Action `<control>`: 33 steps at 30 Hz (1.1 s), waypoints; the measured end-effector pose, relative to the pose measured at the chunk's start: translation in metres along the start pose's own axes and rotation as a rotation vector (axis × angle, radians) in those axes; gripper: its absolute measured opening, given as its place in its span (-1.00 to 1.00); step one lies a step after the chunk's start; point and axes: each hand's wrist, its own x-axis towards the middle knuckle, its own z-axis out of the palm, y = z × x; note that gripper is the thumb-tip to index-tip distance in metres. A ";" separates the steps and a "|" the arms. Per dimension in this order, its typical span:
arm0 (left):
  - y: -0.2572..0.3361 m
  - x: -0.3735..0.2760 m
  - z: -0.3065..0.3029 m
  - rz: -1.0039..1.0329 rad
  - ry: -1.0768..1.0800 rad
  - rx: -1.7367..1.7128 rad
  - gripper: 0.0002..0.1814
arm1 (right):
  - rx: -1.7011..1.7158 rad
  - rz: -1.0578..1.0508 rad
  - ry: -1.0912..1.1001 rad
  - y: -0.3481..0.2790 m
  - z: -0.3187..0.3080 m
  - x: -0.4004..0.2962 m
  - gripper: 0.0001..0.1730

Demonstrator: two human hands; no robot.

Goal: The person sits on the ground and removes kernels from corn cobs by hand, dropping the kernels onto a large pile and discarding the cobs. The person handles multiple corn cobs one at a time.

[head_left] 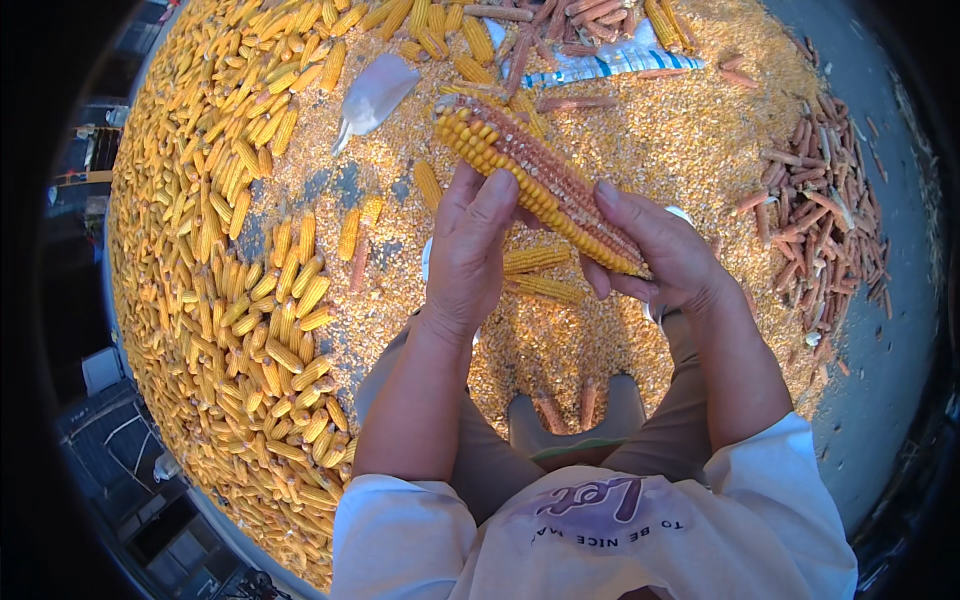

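Observation:
A partly shelled corn ear (544, 187) is held slantwise between both hands above the ground. Bare reddish cob shows along its upper right side, while yellow kernels still cover the lower left side. My left hand (480, 225) grips it near the upper left end, thumb lying on the kernels. My right hand (652, 240) holds the lower right end, its thumb on the bared strip and fingers underneath. Below the ear, two unshelled corn ears (536, 259) lie on loose kernels (570, 345) between my legs.
A large heap of corn ears (255, 337) spreads along the left. Bare cobs (817, 210) are piled at right, with more cobs (592, 19) by a blue-striped white sack (615, 64). A pale plastic bag (375, 94) rests on the kernels. A grey stool (630, 405) shows beneath me.

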 end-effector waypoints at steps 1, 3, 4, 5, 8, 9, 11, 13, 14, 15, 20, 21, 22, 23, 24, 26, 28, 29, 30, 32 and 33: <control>-0.001 0.000 0.001 -0.006 0.024 -0.016 -0.55 | -0.119 -0.046 0.054 0.001 0.004 0.001 -0.46; -0.004 0.000 0.004 -0.023 0.068 -0.050 -0.56 | -0.353 -0.137 0.168 0.004 0.013 0.006 -0.42; -0.007 0.002 0.010 -0.017 0.144 -0.029 -0.59 | -0.548 -0.183 0.291 0.010 0.004 0.007 -0.46; -0.009 0.002 0.008 -0.084 0.092 -0.061 -0.59 | -0.525 -0.261 0.368 0.011 0.001 0.008 -0.50; -0.012 -0.004 0.011 -0.293 0.017 -0.150 -0.49 | -0.367 -0.479 0.517 0.007 0.006 0.012 -0.63; -0.015 -0.006 0.009 -0.333 -0.062 -0.137 -0.48 | -0.309 -0.520 0.484 0.003 0.009 0.011 -0.63; -0.020 -0.010 0.001 -0.410 -0.222 -0.112 -0.45 | -0.194 -0.604 0.419 -0.001 0.013 0.012 -0.61; -0.021 -0.014 0.014 -0.381 -0.171 0.067 -0.42 | -0.193 -0.659 0.444 0.007 0.007 0.022 -0.55; -0.023 -0.015 0.022 -0.340 -0.154 0.133 -0.41 | -0.210 -0.662 0.468 0.009 0.004 0.024 -0.54; -0.023 -0.015 0.024 -0.303 -0.149 0.176 -0.41 | -0.225 -0.667 0.482 0.009 0.003 0.026 -0.53; -0.022 -0.018 0.030 -0.244 -0.130 0.257 -0.38 | -0.196 -0.609 0.460 0.002 0.009 0.007 -0.55; -0.022 -0.019 0.032 -0.263 -0.115 0.256 -0.36 | -0.137 -0.610 0.453 0.001 0.012 0.003 -0.56; -0.022 -0.020 0.036 -0.225 -0.105 0.290 -0.36 | -0.078 -0.611 0.445 0.001 0.013 0.002 -0.57; -0.022 -0.020 0.040 -0.187 -0.095 0.324 -0.36 | -0.128 -0.662 0.468 0.003 0.009 0.005 -0.58; -0.021 -0.019 0.044 -0.148 -0.087 0.357 -0.36 | -0.179 -0.715 0.491 0.005 0.005 0.011 -0.60; -0.019 -0.023 0.044 -0.300 -0.069 0.267 -0.36 | -0.164 -0.672 0.482 0.005 0.003 0.009 -0.63; -0.015 -0.024 0.038 -0.385 -0.097 0.158 -0.40 | -0.191 -0.660 0.450 0.006 0.007 0.008 -0.61; -0.014 -0.024 0.032 -0.399 -0.142 0.089 -0.44 | -0.204 -0.654 0.434 0.005 0.007 0.008 -0.60; -0.015 -0.025 0.027 -0.415 -0.188 0.018 -0.47 | -0.161 -0.636 0.426 0.003 0.009 0.007 -0.58; -0.017 -0.024 0.025 -0.355 -0.168 0.073 -0.48 | -0.073 -0.600 0.410 -0.001 0.013 0.006 -0.53; -0.018 -0.023 0.025 -0.325 -0.160 0.099 -0.48 | -0.191 -0.620 0.436 0.000 0.011 0.007 -0.51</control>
